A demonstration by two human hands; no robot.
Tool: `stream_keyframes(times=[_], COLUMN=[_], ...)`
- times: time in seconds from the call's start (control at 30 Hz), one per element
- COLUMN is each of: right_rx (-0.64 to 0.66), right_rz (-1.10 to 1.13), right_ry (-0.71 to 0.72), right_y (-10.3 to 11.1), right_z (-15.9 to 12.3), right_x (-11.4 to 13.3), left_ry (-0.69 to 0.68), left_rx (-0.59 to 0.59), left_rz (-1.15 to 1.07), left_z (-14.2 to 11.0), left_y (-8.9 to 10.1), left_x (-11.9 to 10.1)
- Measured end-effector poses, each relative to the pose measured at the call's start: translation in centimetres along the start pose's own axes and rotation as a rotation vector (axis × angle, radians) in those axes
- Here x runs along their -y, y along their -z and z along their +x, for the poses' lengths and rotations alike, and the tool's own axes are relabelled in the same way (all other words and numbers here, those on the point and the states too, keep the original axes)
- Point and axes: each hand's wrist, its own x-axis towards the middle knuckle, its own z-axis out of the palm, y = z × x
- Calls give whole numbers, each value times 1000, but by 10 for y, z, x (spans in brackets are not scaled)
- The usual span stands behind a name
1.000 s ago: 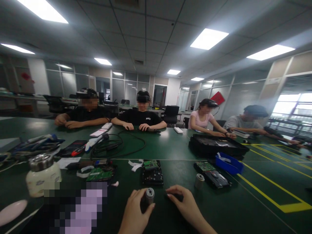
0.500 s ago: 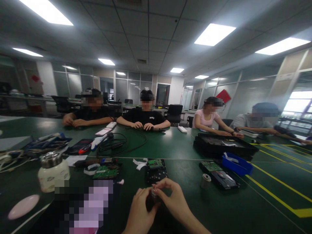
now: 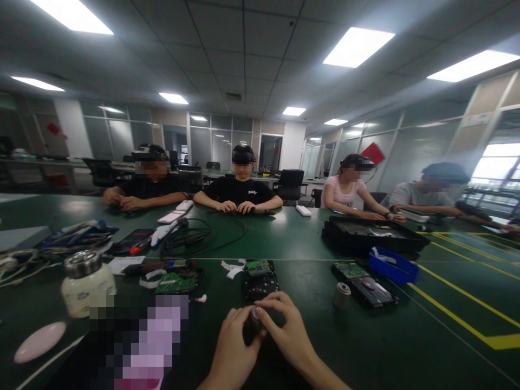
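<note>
In front of me, low in the head view, I hold a small dark metal cylinder (image 3: pixel 255 319) upright over the green table. My left hand (image 3: pixel 236 341) is closed around its side, fingers curled and thumb toward the front. My right hand (image 3: pixel 288 327) is closed too, its thumb and fingertips pinching the cylinder's top rim. Fingers hide much of the cylinder. Just beyond my hands lies a hard drive (image 3: pixel 261 279) with a green circuit board on it. Off to the right stands a similar metal cylinder (image 3: pixel 342 295), beside another opened hard drive (image 3: pixel 365 284).
A blue tray (image 3: pixel 393 268) and black trays (image 3: pixel 374 235) lie at the right. On the left are a cream jar (image 3: pixel 87 287), a green circuit board (image 3: pixel 179 283), a screwdriver-like tool (image 3: pixel 154 268) and black cable (image 3: pixel 203 246). Several people sit across the table (image 3: pixel 292 233).
The view has shifted slightly. Both hands stay around the cylinder; the right fingertips have moved a little at its top.
</note>
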Motion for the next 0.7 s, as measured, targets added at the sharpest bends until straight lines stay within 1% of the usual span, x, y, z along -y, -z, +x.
stream_keyframes(times=[0.1,0.17,0.2,0.23,0.3,0.4,0.5,0.6,0.7], right_rx=[-5,-37,-31,-17,51,165,201,192,210], right_rz=[-26,-39,-59,-98,-198,-302,-323,-266,-221], right_ry=[-8,-18,-33,-51,-106,-164,-144,-121,-141], right_y=[8,21,30,39,56,73,76,74,72], right_z=[7,8,7,5,-3,-16,-23,-25,-25], right_x=[3,1,-2,-7,-17,-32,-40,-44,-43], left_ry=[-17,-10,0,11,31,53,53,38,31], left_rx=[5,5,4,1,-2,5,6,6,4], left_rz=[0,9,15,20,28,28,30,40,48], left_z=[0,0,0,0,0,-1,-2,-2,-1], left_y=[0,0,0,0,0,0,1,1,2], left_x=[1,0,0,0,0,-1,-2,-3,-3])
